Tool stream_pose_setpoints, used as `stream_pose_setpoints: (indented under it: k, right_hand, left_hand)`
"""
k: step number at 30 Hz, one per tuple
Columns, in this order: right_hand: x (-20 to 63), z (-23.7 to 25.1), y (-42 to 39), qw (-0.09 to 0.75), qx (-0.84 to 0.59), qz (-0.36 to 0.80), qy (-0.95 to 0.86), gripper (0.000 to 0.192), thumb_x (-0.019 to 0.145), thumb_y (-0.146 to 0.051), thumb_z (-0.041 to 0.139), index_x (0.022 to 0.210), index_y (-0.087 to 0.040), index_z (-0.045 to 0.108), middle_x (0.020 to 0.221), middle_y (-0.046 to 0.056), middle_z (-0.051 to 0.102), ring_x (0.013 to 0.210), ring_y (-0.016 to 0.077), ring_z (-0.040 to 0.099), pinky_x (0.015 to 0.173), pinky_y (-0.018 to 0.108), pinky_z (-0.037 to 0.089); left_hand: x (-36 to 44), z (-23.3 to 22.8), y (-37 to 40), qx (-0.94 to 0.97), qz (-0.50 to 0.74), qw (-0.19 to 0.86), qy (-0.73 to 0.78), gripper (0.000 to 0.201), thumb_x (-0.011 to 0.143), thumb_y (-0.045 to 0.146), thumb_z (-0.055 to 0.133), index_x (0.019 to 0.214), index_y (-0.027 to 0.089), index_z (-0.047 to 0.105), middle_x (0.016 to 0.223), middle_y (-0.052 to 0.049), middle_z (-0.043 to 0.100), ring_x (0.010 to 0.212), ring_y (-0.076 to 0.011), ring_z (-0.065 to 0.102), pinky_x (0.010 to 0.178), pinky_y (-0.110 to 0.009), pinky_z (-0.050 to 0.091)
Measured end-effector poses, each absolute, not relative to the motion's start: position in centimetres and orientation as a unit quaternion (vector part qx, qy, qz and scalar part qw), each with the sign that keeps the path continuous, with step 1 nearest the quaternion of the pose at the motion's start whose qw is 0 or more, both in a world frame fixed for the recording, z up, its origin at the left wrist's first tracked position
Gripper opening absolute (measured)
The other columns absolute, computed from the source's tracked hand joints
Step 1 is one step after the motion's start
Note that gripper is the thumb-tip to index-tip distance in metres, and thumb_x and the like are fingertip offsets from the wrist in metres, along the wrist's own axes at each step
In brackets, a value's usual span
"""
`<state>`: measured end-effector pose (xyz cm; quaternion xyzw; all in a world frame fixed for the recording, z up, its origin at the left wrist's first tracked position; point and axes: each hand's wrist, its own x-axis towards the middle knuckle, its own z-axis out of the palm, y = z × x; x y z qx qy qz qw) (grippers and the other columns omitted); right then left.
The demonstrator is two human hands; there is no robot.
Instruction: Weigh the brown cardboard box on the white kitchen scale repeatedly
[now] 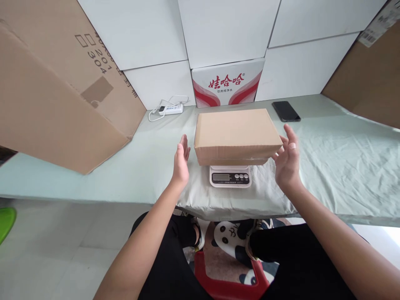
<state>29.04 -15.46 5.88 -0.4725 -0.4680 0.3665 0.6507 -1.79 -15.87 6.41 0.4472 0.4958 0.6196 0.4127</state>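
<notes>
Closed cardboard box resting on small white kitchen scale, at centre of table under pale green cloth. Left hand at 9 o'clock of box, open, palm turned inward, fingers straight, just beside box but apart from it, gripping nothing. Right hand at 3 o'clock, open likewise, fingertips near box's right edge; touching or not, cannot tell. Black phone at 1 o'clock of box, white power strip with cord at 10 o'clock. Red-and-white printed carton at 12 o'clock against wall. Large cardboard sheet leaning far out at 9 o'clock.
</notes>
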Motion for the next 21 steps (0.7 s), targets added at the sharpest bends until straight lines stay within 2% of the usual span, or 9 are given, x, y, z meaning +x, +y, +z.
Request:
stream_pose_setpoints:
  k: [7,12,21]
  right_hand:
    - [28.92,6.20,-15.20,0.656,-0.470,0.377,-0.454,0.080,0.088,-0.085,0.059,0.158,-0.047,0.054,0.158,0.009,0.061,0.147,0.0400,0.063,0.126,0.074,0.043]
    - [28.86,6.17,-15.21,0.654,-0.468,0.378,-0.460,0.079,0.092,-0.084,0.057,0.161,-0.045,0.053,0.160,0.010,0.060,0.146,0.0387,0.064,0.124,0.071,0.046]
    - [29.08,5.95,-15.01,0.650,-0.480,0.365,-0.462,0.076,0.092,-0.084,0.054,0.158,-0.046,0.055,0.155,0.008,0.063,0.139,0.0376,0.068,0.118,0.067,0.051]
  left_hand:
    - [-1.62,6.29,-15.78,0.445,0.623,0.415,0.492,0.084,0.106,0.086,0.037,0.169,0.033,0.057,0.192,-0.005,0.037,0.180,-0.0294,0.030,0.148,-0.047,0.031]
    - [-1.55,6.33,-15.78,0.439,0.622,0.425,0.490,0.081,0.108,0.083,0.038,0.169,0.032,0.056,0.192,-0.005,0.036,0.180,-0.0279,0.031,0.148,-0.047,0.030]
    - [-1.49,6.13,-15.65,0.448,0.618,0.423,0.488,0.081,0.107,0.085,0.040,0.166,0.033,0.060,0.190,-0.005,0.041,0.179,-0.0313,0.034,0.146,-0.049,0.035]
